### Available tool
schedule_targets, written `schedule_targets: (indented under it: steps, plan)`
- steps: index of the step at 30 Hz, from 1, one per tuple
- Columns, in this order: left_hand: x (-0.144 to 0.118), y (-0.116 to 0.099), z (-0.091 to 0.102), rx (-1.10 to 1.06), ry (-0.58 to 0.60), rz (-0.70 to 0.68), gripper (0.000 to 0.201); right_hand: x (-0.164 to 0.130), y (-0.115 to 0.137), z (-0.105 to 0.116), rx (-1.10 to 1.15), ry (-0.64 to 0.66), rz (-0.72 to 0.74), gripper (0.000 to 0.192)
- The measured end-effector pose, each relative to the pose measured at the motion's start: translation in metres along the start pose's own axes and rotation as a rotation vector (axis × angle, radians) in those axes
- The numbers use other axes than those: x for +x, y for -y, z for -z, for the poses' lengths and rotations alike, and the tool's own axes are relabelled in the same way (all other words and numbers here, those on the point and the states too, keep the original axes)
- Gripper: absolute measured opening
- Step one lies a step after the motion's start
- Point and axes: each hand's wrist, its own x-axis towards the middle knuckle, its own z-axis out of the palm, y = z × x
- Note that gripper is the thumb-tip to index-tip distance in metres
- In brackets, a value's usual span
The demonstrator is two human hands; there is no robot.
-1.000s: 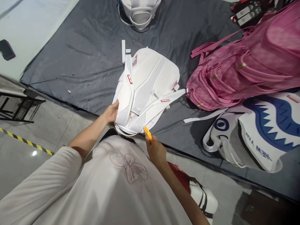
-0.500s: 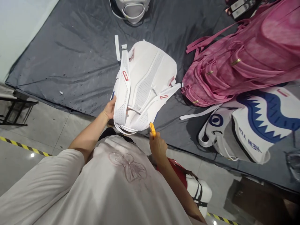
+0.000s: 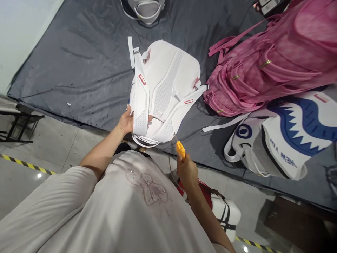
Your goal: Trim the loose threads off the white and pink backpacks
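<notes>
A white backpack (image 3: 164,66) lies on the dark cloth in front of me, its back panel and two shoulder straps facing up. My left hand (image 3: 127,121) holds its near left side, with the fingers passing under the left strap (image 3: 141,103) and the fingertips showing beyond it. In my right hand (image 3: 187,171) is a yellow-handled tool (image 3: 180,148) with a thin metal tip, its exact kind unclear. That tip is close to the bag's near right corner, beside the right strap (image 3: 181,105); whether it touches cannot be told.
Pink backpacks (image 3: 284,66) stand at the right. Below them lies a white bag (image 3: 279,140) with a blue toothed pattern. A grey-white bag (image 3: 149,10) sits at the far edge of view. The table's near edge runs beneath my hands; a red and white item (image 3: 223,211) is below it.
My right hand and the tool have moved right and slightly down, away from the bag's edge, exposing the metal tip. The backpack and my left hand have shifted slightly right and up.
</notes>
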Motion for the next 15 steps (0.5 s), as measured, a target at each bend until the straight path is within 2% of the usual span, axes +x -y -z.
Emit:
schedule_targets:
  steps: [2, 5, 8, 11, 13, 15]
  plan:
    - [0.002, 0.001, -0.001, 0.007, -0.011, 0.040, 0.094, -0.016, -0.014, -0.001, 0.026, 0.005, -0.001, 0.035]
    - [0.001, 0.000, 0.000, 0.009, -0.008, 0.068, 0.095, -0.048, -0.030, -0.003, 0.034, 0.092, -0.005, 0.035]
    - [0.001, 0.000, 0.002, 0.004, 0.001, 0.072, 0.094, -0.071, -0.025, -0.003, 0.007, 0.234, 0.013, 0.032]
    - [0.001, 0.003, -0.001, 0.006, -0.002, 0.080, 0.093, -0.069, -0.005, -0.003, -0.001, 0.300, 0.101, 0.027]
    - [-0.003, 0.005, -0.007, 0.017, -0.029, 0.072, 0.088, -0.060, 0.006, -0.004, -0.005, 0.268, 0.166, 0.026]
    - [-0.009, 0.007, -0.015, 0.031, -0.084, 0.001, 0.078, -0.053, 0.011, -0.007, -0.014, 0.201, 0.204, 0.026]
